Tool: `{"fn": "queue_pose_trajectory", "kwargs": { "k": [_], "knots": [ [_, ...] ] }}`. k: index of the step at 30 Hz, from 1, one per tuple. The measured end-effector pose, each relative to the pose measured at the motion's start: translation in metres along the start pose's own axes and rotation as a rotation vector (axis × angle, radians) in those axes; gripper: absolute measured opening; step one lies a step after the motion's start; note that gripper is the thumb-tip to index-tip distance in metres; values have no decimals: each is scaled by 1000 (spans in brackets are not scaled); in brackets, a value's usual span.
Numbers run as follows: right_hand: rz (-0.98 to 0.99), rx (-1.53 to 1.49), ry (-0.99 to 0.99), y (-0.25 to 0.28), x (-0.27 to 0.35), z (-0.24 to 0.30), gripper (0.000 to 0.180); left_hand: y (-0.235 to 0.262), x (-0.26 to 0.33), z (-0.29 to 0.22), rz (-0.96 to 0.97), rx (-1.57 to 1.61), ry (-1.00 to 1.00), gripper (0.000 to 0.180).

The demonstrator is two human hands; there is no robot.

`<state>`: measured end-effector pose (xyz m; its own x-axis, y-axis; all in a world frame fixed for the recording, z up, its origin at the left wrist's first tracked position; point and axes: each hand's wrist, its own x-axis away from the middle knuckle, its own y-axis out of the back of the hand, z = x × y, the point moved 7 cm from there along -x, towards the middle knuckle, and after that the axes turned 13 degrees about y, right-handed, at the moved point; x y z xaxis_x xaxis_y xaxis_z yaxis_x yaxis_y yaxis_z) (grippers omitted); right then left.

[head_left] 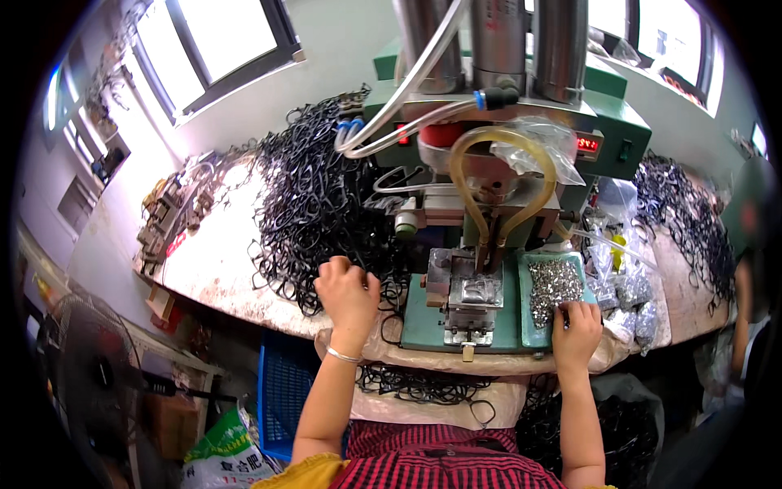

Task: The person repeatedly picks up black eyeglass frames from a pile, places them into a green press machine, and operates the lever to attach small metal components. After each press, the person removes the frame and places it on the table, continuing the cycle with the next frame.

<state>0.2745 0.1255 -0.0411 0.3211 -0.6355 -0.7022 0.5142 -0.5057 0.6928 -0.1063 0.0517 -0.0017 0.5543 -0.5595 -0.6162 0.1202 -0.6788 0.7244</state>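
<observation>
My left hand (pixel 349 300) is at the near right edge of a tangled pile of thin black looped bands (pixel 314 196). Its fingers curl inward, and whatever they pinch is hidden. On the other side, my right hand (pixel 578 336) rests over the near right corner of a shallow green tray (pixel 535 338). Small shiny metal pieces (pixel 554 284) lie heaped in that tray, and my curled fingertips touch their edge; what is between them is too small to make out. Between my hands stands a green press machine (pixel 423 330) with a metal fixture (pixel 476 293) under its head.
Clear hoses (pixel 407 90) loop around the press. Bags of small parts (pixel 627 285) and more black bands (pixel 680 216) lie to the right. More bands (pixel 423 383) hang across my lap. A blue basket (pixel 281 399) and a fan (pixel 98 371) stand lower left; another person's arm (pixel 743 310) shows far right.
</observation>
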Motion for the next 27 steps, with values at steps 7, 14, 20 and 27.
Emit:
{"fn": "queue_pose_trajectory", "kwargs": {
  "k": [7, 14, 20, 27],
  "knots": [
    [-50, -45, -29, -1, -10, -9, 8, 76, -48, -6, 63, 833, 289, 14],
    [-192, -173, -204, -4, -7, -10, 18, 121, 85, -140, 221, 812, -908, 29],
    [-192, -340, -320, -3, -10, -27, 13, 122, 87, -161, 319, 656, -960, 25],
    [-227, -392, -337, -2, -19, -35, 10, 110, 68, -160, 513, 754, -986, 28]
  ]
}}
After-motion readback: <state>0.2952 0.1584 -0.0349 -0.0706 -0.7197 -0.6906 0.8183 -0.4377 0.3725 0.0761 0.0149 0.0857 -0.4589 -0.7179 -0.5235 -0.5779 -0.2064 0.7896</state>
